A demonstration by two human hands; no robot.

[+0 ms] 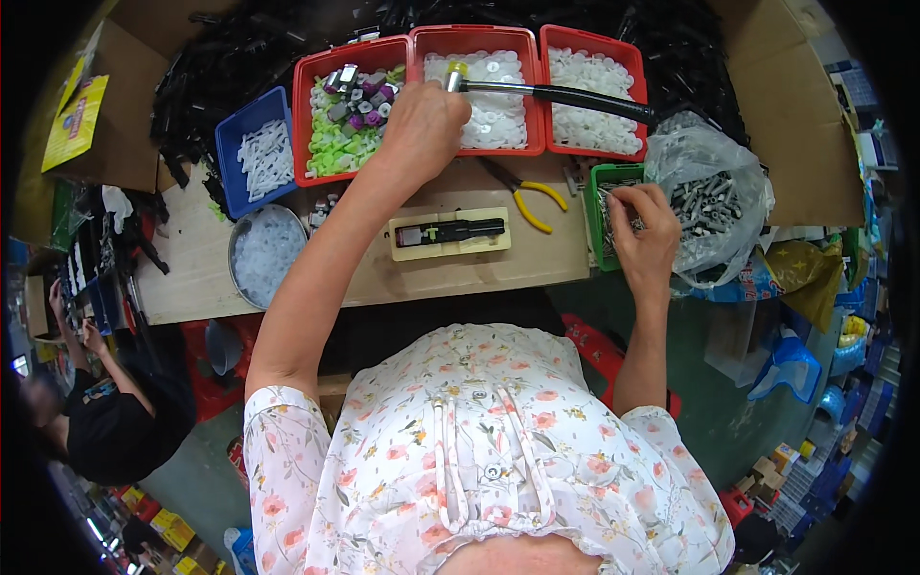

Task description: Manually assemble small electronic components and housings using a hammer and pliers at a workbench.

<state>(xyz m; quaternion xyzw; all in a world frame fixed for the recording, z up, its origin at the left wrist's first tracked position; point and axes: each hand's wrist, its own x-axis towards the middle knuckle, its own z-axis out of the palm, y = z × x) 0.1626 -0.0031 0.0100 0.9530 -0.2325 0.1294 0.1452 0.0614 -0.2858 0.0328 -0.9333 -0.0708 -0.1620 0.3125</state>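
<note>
My left hand (422, 134) is over the divide between the left red bin (301, 115) and the middle red bin (537, 115), its fingertips hidden beside the head of a hammer (599, 101) lying across the bins. Whether that hand grips anything does not show. At the green bin (606, 257), the fingers of my right hand (648, 232) are curled in a pinch above small metal pieces. What they hold is too small to name. In front of me a cream block (401, 251) carries a long black part (465, 230) in its recess.
Yellow-handled pliers (537, 206) lie behind the block. On the left stand a blue bin (228, 158) of white sticks and a round tin (234, 259) of clear pieces. A plastic bag (704, 144) of metal parts sits right. Another person (120, 422) works far left.
</note>
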